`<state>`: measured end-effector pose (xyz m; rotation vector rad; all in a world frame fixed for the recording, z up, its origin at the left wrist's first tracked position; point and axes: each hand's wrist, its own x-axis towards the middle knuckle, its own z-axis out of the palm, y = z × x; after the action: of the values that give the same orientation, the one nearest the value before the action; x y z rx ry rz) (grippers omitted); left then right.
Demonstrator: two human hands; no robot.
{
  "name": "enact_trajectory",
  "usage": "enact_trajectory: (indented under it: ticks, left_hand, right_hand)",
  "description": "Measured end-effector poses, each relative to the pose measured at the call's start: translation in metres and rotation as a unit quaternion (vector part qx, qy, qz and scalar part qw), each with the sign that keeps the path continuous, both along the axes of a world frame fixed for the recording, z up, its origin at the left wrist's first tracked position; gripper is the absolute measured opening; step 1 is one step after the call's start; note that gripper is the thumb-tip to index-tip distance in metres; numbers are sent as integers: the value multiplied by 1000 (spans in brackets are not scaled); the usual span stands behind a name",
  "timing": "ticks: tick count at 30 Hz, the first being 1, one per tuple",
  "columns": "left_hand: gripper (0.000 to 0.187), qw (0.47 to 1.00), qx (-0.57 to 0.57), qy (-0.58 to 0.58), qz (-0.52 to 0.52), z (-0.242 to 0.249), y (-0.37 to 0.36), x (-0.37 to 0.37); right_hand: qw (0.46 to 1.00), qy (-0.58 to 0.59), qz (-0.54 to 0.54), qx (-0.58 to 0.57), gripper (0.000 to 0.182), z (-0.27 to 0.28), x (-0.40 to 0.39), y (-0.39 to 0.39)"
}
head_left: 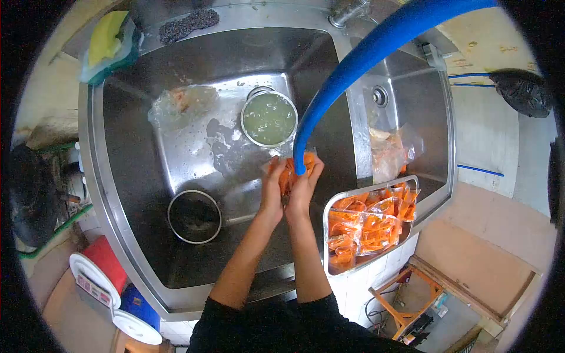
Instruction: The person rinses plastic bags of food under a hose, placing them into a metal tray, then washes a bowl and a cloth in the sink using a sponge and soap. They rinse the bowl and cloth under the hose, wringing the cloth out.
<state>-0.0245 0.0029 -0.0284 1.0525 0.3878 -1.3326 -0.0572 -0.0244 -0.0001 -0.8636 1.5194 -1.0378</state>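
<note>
Over the large steel sink [194,147], my left hand [272,191] and my right hand [306,185] are close together around an orange item in clear plastic [286,176]. The end of a blue hose [329,94] hangs right at that item, between my hands. Just beyond them stands a round metal container filled with greenish liquid [269,119]. To the right, a metal tray [325,235] holds several clear packets with orange contents [376,229]. Part of the item is hidden by the hose and my fingers.
An empty-looking dark round container [194,216] sits at the sink's lower left, and a crumpled plastic bag [182,106] lies at its upper left. More bags [391,150] lie in the right basin. A sponge [109,47] and a dark scrubber [188,26] rest on the rim.
</note>
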Motion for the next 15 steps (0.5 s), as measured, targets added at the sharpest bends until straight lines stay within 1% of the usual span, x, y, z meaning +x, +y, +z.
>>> enact_trajectory:
  ticks: [2,3,5,6,7,9,10,11,12,13,14,15]
  left_hand:
    - [41,990,-70,114,35,-4,3,12]
    - [41,990,-70,114,35,-4,4,17]
    - [44,973,-128,181,60,-2,6,23]
    - [51,974,-126,182,51,4,3,26]
    - [51,974,-126,182,50,6,3,27]
    - [54,958,-240,154,17,7,5,29]
    - [54,958,-241,153,17,6,5,28]
    - [54,960,-257,109,-37,5,6,26]
    - [54,956,-272,64,-91,7,5,25]
    - [54,956,-272,64,-91,10,5,22]
    - [54,973,-187,-1,-132,14,5,17]
    - [55,978,-102,-66,-171,20,2,13]
  right_hand:
    - [986,-143,-84,11,23,2,1,0]
    - [986,-144,-84,11,23,4,1,0]
    - [966,-236,-105,12,30,10,1,3]
    - [966,-235,-106,11,30,11,1,4]
    - [968,-222,-113,-11,31,12,3,5]
    - [970,-210,-119,-33,32,8,3,5]
    - [979,-174,-94,-42,28,2,0,2]
    - [987,-137,-70,-50,24,-2,-3,0]
    - [987,-138,-70,-50,24,4,-4,-2]
    - [986,-168,-17,-1,28,11,-6,-5]
    - [979,-196,35,48,32,17,-8,-6]
    - [979,-194,35,47,32,9,-10,-3]
